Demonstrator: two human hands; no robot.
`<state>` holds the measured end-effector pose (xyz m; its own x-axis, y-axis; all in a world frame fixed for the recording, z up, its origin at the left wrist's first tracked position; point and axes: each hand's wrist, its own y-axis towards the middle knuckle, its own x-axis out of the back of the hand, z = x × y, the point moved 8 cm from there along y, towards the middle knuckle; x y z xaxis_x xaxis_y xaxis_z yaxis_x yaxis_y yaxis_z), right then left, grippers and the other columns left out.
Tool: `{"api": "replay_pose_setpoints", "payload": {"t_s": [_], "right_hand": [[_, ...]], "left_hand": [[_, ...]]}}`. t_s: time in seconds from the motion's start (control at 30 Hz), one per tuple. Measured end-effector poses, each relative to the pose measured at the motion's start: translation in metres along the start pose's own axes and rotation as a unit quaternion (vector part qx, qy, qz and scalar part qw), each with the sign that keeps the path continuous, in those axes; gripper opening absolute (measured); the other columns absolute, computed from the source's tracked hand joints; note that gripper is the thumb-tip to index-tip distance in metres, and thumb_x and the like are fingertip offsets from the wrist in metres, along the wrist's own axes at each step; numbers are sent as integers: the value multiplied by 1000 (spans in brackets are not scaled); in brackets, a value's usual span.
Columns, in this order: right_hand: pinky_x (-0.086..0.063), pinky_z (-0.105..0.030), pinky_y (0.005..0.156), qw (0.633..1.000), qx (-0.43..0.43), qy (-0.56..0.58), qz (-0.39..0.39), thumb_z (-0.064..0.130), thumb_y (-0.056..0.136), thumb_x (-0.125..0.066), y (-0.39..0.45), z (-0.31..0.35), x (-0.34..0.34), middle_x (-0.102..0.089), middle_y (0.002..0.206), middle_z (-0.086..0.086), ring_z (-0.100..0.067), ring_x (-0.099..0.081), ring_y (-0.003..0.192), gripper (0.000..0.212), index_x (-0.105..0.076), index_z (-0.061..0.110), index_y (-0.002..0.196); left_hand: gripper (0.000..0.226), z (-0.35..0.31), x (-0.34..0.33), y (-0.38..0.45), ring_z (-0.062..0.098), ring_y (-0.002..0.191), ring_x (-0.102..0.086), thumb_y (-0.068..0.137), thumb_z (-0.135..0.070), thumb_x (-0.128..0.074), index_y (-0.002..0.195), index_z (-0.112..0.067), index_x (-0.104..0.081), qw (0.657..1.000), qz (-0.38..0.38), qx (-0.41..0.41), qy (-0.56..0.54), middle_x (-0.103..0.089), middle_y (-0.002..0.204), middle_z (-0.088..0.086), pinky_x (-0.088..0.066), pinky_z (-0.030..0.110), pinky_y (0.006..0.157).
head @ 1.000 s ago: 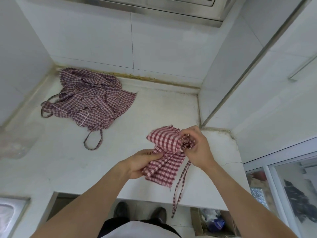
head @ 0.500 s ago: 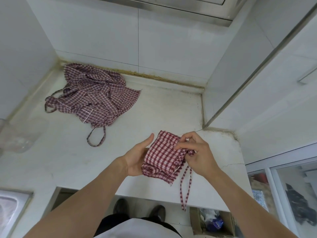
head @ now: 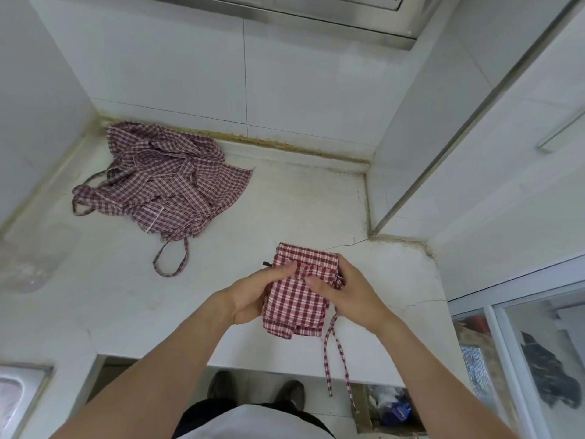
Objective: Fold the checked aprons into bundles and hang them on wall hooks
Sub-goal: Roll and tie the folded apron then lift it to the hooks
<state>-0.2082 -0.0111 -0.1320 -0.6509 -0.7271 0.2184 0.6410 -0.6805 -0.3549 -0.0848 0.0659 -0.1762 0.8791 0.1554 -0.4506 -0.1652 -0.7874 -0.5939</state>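
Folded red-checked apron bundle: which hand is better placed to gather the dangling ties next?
Probably the right hand. It holds the bundle on the side where the ties hang off the counter edge; the left hand grips the opposite side.

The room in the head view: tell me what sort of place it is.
Probably a kitchen: a white tiled worktop set in a corner, a steel sink at its near left, and a steel extractor hood overhead.

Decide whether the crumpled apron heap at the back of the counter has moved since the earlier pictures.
No. The crumpled apron heap lies in the same back left corner of the counter, against the wall joint, in the same shape. Only the camera has shifted.
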Motion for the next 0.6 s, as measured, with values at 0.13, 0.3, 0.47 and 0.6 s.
{"api": "replay_pose_setpoints", "payload": {"t_s": [0.13, 0.3, 0.47, 0.6], "right_hand": [[-53, -26, 96, 998, -13, -54, 43, 52, 77, -78, 2, -2, -9, -68, 119, 16, 1, -65, 107, 60, -58, 32, 130], [-51, -26, 98, 996, -55, -60, 46, 65, 71, -75, 2, -11, -7, -64, 123, 19, 2, -62, 110, 74, -50, 35, 134], [-50, -11, 66, 994, -96, 39, 45, 49, 84, -72, 4, -13, -14, -74, 110, 8, 0, -70, 87, 42, -67, 24, 117], [-58, -35, 87, 988, -79, 132, -25, 31, 80, -82, 10, -16, -10, -76, 105, -3, -18, -73, 98, 38, -72, 10, 110]], "left_hand": [[60, -5, 6, 1, 24, 110, -68, 81, -55, -70, 125, -15, -65, 998, -46, -8, 33, -72, 118, 6, -49, 39, 100], [48, -13, 6, 0, 24, 107, -69, 83, -34, -68, 124, -10, -63, 997, -58, -42, 25, -73, 115, 8, -52, 38, 96], [61, -19, 13, 3, 25, 105, -70, 78, -37, -75, 128, -7, -59, 990, -118, -79, 1, -73, 114, 8, -53, 42, 96], [56, -11, 11, 2, 24, 112, -67, 85, -44, -67, 126, -7, -61, 994, -88, -61, -34, -71, 120, 9, -49, 42, 102]]}}
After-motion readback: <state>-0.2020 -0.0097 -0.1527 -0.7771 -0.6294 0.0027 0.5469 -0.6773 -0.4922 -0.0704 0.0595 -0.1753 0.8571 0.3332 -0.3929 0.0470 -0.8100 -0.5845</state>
